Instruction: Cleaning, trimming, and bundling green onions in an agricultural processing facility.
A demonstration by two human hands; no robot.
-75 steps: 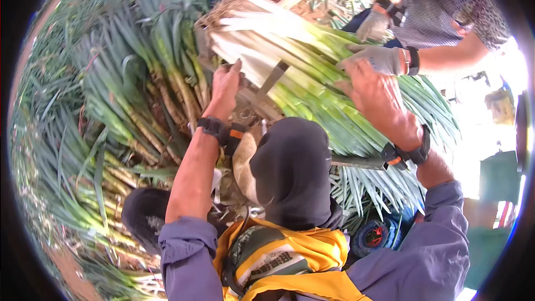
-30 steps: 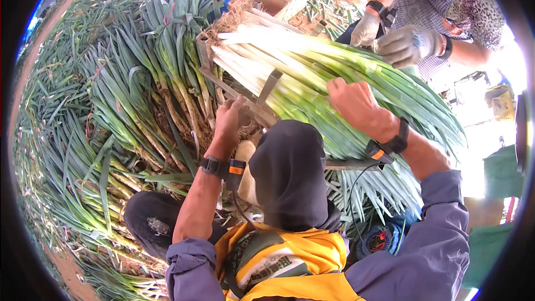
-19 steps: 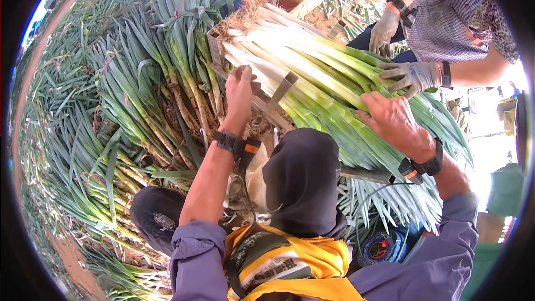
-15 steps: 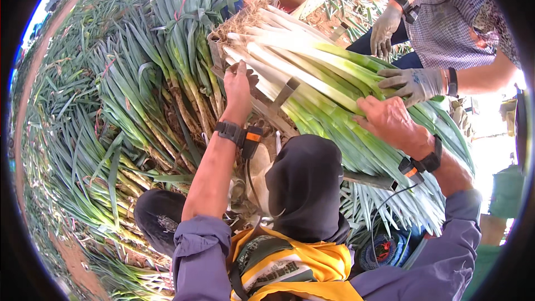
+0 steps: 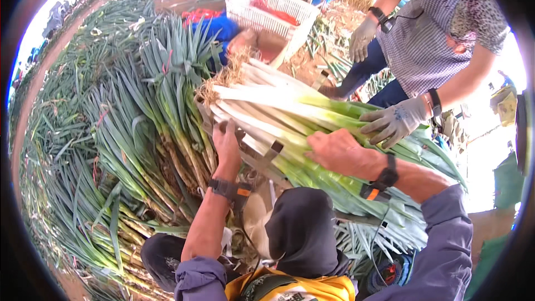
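Observation:
A thick bundle of leeks (image 5: 290, 114) lies across a metal rack (image 5: 270, 156), its white ends and roots at upper left and its green leaves at lower right. At the near side of the white ends is my left hand (image 5: 225, 145), fingers curled; what they hold, if anything, is hidden. My right hand (image 5: 340, 155) is closed on a leek stalk midway along the bundle, where white turns to green. Just beyond it, a co-worker's gloved hand (image 5: 394, 121) rests flat on the green leaves. The co-worker's other gloved hand (image 5: 363, 39) hangs apart from the bundle.
Untrimmed leeks (image 5: 150, 150) with brown-stained stalks are heaped on my left. Behind the rack stands a white plastic crate (image 5: 278, 14) beside a blue bundle (image 5: 223, 28). My dark-clad knee (image 5: 304, 228) is close below the rack. A blue basket (image 5: 390, 276) sits at lower right.
My right hand has moved left along the bundle, from the green leaves toward the white stalks. My left hand stays near the white ends. The co-worker's farther hand has lifted away. The view has shifted.

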